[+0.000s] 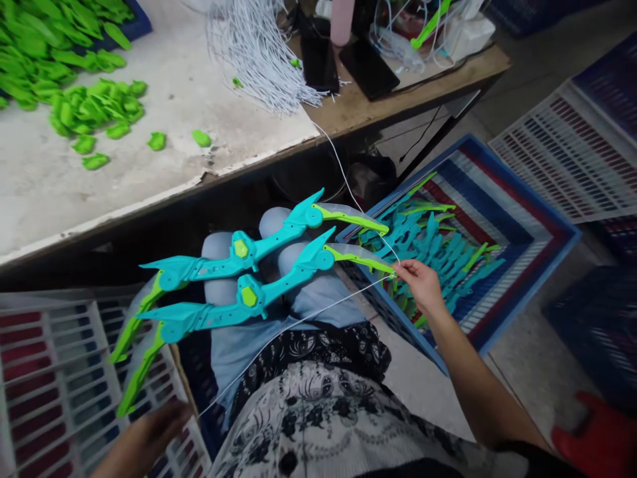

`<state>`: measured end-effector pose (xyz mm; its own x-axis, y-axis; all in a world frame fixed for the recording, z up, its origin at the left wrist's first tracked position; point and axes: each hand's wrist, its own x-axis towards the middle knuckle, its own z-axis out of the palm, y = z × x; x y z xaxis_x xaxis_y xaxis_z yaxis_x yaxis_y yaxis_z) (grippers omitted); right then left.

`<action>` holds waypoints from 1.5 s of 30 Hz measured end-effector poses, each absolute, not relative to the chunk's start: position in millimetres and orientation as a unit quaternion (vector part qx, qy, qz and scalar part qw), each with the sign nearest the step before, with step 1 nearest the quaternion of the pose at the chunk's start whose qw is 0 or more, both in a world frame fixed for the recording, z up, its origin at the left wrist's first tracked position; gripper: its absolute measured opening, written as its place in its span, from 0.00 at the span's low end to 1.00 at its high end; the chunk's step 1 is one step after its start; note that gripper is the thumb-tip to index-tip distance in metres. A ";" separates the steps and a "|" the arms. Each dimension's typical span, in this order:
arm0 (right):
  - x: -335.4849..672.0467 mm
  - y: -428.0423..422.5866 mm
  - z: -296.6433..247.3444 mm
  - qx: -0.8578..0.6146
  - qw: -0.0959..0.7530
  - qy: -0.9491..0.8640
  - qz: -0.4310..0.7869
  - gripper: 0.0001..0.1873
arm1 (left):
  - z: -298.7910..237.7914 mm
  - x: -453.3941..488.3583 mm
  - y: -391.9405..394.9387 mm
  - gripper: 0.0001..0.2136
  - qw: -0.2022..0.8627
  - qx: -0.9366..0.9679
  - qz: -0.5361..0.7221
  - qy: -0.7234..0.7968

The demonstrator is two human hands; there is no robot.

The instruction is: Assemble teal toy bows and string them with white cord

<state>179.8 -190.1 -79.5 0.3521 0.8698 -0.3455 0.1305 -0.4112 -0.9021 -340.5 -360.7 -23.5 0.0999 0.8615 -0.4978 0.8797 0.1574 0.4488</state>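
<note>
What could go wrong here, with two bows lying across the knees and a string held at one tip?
The bows lie loose on the knees; a tug on the string might slide them off. The right hand only pinches the string at a green tip, so it could slip. String also runs up toward the table and might snag.

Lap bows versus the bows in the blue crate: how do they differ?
The two lap bows lie side by side across the knees; the crate bows sit heaped. The right hand pinches a white string at a lap bow's tip; crate bows lie unheld. Both are teal with green tips.
</note>
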 end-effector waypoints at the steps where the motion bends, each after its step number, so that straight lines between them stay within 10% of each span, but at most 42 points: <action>1: 181.2 -186.8 -76.5 -0.711 0.419 -0.351 0.442 0.18 | -17.7 -323.8 -337.7 0.18 0.337 0.658 0.025 0.673; 6: 183.6 -154.8 -45.1 -0.624 0.492 -0.305 0.525 0.18 | -4.1 -225.3 -208.4 0.20 0.244 0.725 0.148 0.626; 10: 183.6 -130.4 -19.8 -0.544 0.530 -0.290 0.582 0.14 | -27.8 -185.0 -181.6 0.22 0.266 0.791 -0.006 0.551; 17: 216.0 -147.0 -62.0 -0.630 0.369 -0.268 0.629 0.21 | -27.7 -194.1 -231.9 0.21 0.441 0.722 -0.096 0.525; 27: 175.6 -145.3 -77.0 -0.612 0.570 -0.312 0.450 0.13 | -45.4 -118.4 -103.2 0.19 0.647 0.530 0.189 0.514; 45: 168.7 -119.4 -73.5 -0.601 0.371 -0.687 0.170 0.05 | -94.5 1.0 -67.4 0.04 0.863 0.279 0.170 0.385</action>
